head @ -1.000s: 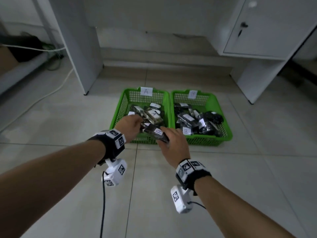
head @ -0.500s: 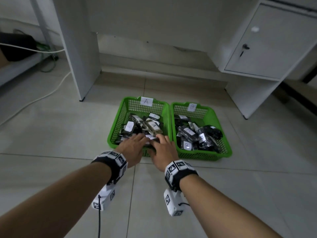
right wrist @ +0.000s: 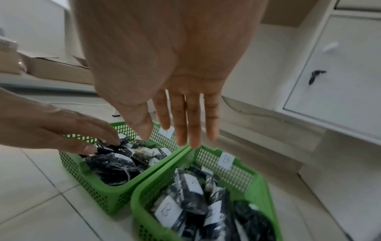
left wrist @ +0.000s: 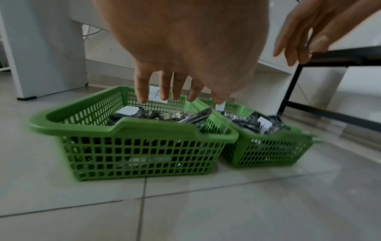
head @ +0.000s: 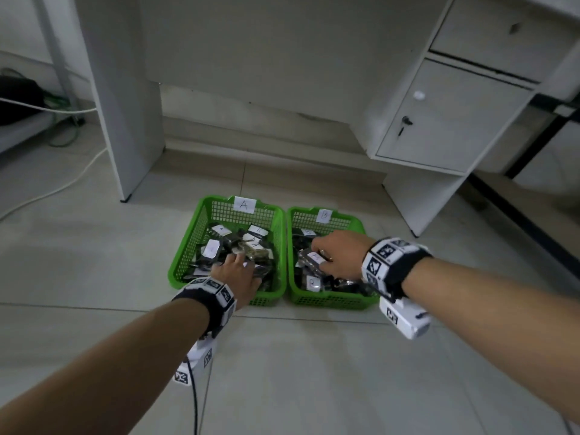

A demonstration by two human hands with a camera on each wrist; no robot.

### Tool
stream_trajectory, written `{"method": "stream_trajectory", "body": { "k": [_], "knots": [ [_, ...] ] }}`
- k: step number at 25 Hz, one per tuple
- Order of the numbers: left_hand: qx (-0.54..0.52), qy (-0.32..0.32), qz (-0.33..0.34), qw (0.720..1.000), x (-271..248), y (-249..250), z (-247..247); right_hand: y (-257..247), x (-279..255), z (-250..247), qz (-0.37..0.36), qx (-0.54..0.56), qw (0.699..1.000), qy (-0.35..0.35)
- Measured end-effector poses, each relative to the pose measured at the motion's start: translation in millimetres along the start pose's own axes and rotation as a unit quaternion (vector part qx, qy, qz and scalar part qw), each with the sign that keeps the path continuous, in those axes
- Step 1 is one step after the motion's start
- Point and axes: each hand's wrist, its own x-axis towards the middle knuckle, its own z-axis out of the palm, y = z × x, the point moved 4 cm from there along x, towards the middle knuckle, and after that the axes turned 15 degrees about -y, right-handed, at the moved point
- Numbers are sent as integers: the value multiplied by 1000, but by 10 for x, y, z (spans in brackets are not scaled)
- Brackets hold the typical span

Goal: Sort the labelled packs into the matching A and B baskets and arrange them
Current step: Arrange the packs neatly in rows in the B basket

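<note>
Hands are hovering flat-fingered over two green mesh baskets on pale floor tiles. Left hand (head: 236, 276), fingers straight and holding nothing, is settling dark crinkly packs (head: 248, 249) in the A basket (head: 188, 255); right hand (head: 340, 257), equally spread and empty, is reaching over B-labelled packs (head: 314, 279) in the B basket (head: 329, 301). Sorting looks finished; tidying likely calls for gentle pressing. White cabinet (head: 452, 120) is standing beyond.

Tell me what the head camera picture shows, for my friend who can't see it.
Two bare hands reach over two green baskets full of dark, labelled packs on a tiled floor. The left hand lies open on the packs in basket A, and the right hand hovers open above basket B. White desk legs and a locked cabinet stand behind.
</note>
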Motion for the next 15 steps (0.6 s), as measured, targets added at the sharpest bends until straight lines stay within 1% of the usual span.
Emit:
{"method": "stream_trajectory", "body": {
  "k": [2,3,4,6,7,9,10,11,13,15],
  "knots": [
    [-11,21,22,999,37,153,-168,158,-76,-84,-4,-21,1000,0],
    [-19,18,37,999,66,235,-214,209,-79,-36,-10,-9,1000,16],
    [-29,11,54,998,102,305,-237,249,-38,53,-14,31,999,31],
    [-40,-17,82,996,186,480,-199,330,62,441,-21,150,988,42],
    [-37,-29,88,995,199,531,-174,334,135,640,-23,175,984,35],
    [-8,-54,88,995,236,613,-137,397,298,973,-24,167,986,18],
    [0,-58,93,994,250,660,-146,442,369,1052,-24,163,986,25],
    [2,-53,103,993,287,721,-202,533,454,1081,-22,177,983,44],
    [-1,-30,113,993,361,799,-356,686,646,1100,-33,238,965,102],
    [18,-32,113,993,382,866,-471,682,740,1110,-44,269,950,153]
  ]
}}
